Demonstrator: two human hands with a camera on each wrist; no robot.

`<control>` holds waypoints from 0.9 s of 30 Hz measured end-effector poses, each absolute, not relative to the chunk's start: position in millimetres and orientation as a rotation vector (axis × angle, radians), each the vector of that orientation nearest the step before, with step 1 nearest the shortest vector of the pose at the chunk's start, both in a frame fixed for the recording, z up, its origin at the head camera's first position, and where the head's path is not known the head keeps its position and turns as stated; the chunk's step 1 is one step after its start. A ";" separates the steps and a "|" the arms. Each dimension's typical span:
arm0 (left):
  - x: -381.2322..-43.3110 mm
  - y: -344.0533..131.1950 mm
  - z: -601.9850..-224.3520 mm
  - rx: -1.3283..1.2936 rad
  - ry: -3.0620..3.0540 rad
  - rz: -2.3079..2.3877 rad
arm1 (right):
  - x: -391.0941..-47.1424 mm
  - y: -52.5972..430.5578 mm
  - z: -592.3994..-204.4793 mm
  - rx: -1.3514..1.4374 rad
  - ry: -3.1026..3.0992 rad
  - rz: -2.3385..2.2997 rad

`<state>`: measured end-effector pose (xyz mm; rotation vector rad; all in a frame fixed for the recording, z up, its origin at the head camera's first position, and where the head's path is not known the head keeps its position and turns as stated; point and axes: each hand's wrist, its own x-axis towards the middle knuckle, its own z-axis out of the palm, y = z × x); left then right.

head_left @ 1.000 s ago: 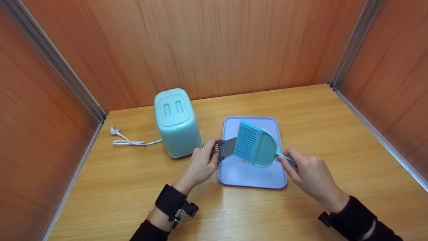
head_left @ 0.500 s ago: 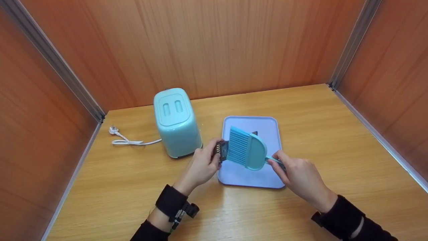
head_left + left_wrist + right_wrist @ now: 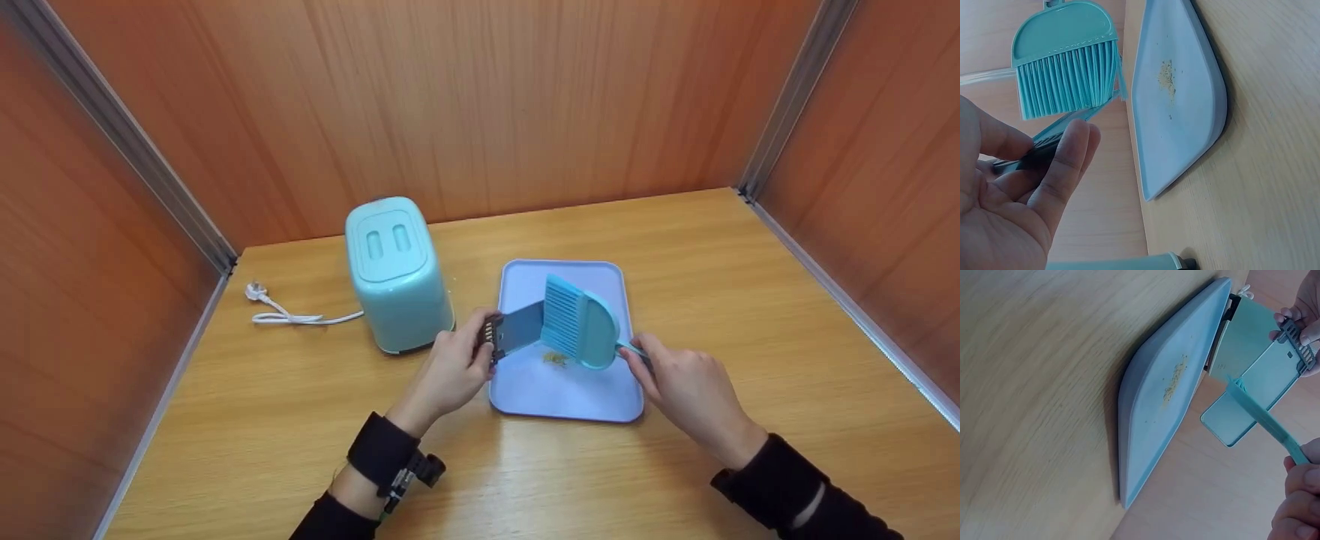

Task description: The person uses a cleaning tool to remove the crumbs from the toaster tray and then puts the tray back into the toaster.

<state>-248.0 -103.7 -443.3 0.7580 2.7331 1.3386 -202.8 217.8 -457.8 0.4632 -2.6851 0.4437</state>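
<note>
My left hand (image 3: 454, 367) pinches the dark slotted end of a toaster crumb tray (image 3: 521, 328), whose grey metal plate is tilted above a lilac tray (image 3: 570, 401). The handle of a turquoise hand brush (image 3: 598, 334) is gripped in my right hand (image 3: 694, 390). Its bristles (image 3: 1067, 79) overlap the far end of the crumb tray; the right wrist view shows the brush edge-on across the plate (image 3: 1258, 391). Below them, a small heap of yellowish crumbs (image 3: 555, 358) lies on the lilac tray, with specks scattered round it in the left wrist view.
A turquoise toaster (image 3: 405, 300) stands left of the lilac tray, close to my left hand. Its white cord and plug (image 3: 289, 315) lie further left. Wooden panels (image 3: 525, 112) enclose the table at the back and both sides.
The brush swept left over the crumb tray, then came back right, uncovering its plate. The crumb heap on the lilac tray shows more fully. My left hand has stayed nearly still.
</note>
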 end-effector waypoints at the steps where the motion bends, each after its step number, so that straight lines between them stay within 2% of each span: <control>1: -248.0 -103.7 -443.2 0.761 2.733 1.340 | -203.5 219.1 -457.9 0.455 -2.693 0.438; 27: -248.8 -105.4 -442.9 0.698 2.710 1.377 | -208.3 245.5 -458.4 0.364 -2.608 0.345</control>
